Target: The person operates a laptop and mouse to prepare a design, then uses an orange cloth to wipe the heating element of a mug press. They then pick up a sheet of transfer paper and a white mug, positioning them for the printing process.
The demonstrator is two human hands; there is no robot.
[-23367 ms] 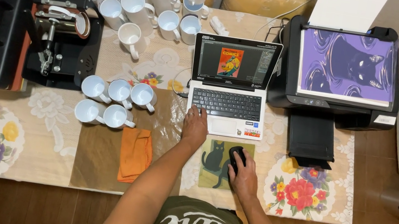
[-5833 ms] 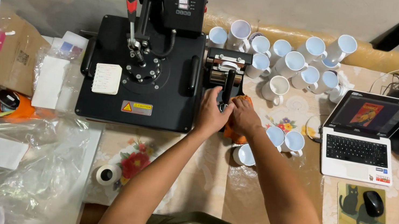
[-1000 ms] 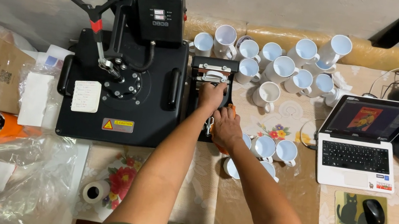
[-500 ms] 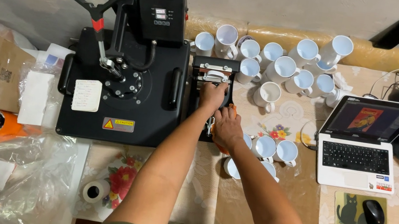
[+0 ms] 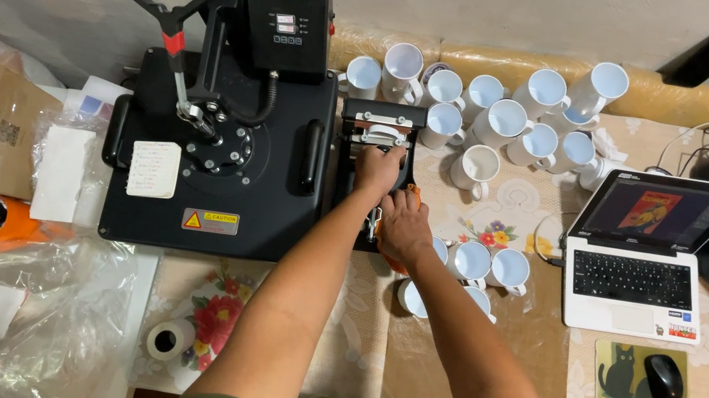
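**Head view: two hands at the mug press**

Head view looks straight down on a desk (image 5: pixel 439 379). In the middle of the frame sits a small black mug press (image 5: pixel 381 141), just right of the big flat press (image 5: pixel 220 161) with its red handle.

The left hand (image 5: pixel 377 169) is on the top part of the mug press, with its fingers curled around the silver bar there. The grip looks closed on that bar. The right hand (image 5: pixel 405 225) is just below it, at the lower end of the mug press. Its fingers bend down over something, but I cannot tell if they are closed tight or on what. A bit of orange (image 5: pixel 414 193) peeks out beside this hand.

How far along? No mug can be seen inside the mug press; the hands hide that spot. So I think the work is at the press step now, either loading or clamping. All the mugs in sight look plain white. One bunch of mugs (image 5: pixel 495 117) stands in the upper middle of the frame. A smaller bunch (image 5: pixel 472 273) sits right of the hands. So most of the mugs seem not yet done.

At the right, a laptop (image 5: pixel 641 254) shows a bright picture.
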